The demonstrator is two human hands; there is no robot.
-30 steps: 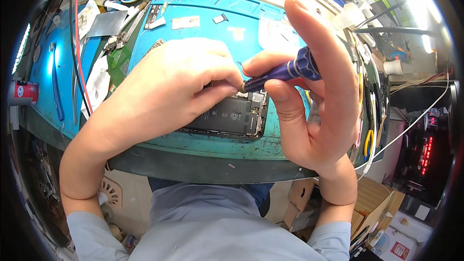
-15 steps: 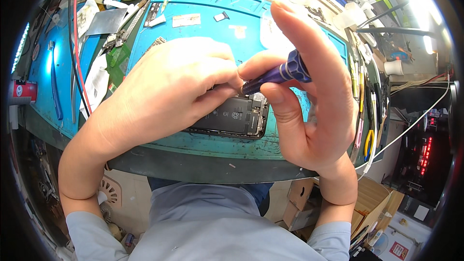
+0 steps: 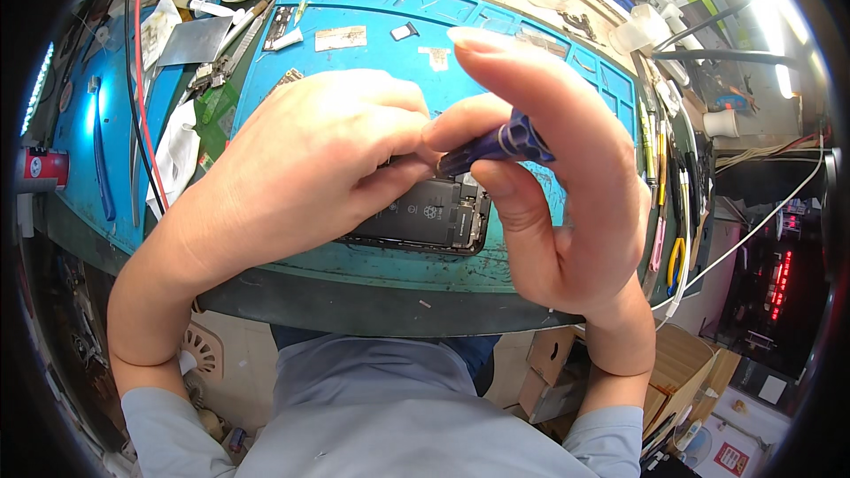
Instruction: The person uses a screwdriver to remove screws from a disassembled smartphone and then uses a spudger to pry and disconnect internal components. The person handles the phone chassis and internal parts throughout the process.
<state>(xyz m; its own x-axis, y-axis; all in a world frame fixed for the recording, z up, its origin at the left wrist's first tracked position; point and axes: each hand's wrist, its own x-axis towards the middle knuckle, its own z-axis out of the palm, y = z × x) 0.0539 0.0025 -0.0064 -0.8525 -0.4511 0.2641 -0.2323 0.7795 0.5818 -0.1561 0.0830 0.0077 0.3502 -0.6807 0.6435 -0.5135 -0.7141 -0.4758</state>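
An opened phone point(image 3: 425, 221), with its black battery and inner parts showing, lies on the blue work mat near the bench's front edge. My right hand point(image 3: 575, 212) grips a blue-purple screwdriver point(image 3: 485, 150) between thumb and fingers, its handle tilted up toward the palm. The screwdriver's lower end meets the fingertips of my left hand point(image 3: 328, 159), just above the phone's upper edge. Those left fingers are pinched together, and what they hold is hidden. My left hand also covers the phone's left part. The screwdriver's tip is out of sight behind the fingers.
Beyond my hands, a small dark tray-like part point(image 3: 405, 32) and a pale metal plate point(image 3: 341, 38) lie on the mat point(image 3: 372, 13). Yellow-handled pliers point(image 3: 676, 264) and several slim tools line the right edge. A red cable point(image 3: 140, 80) hangs down on the left.
My right hand has curled inward, its raised index finger moving left and down. The screwdriver's handle has shifted slightly left and turned. My left hand stays put.
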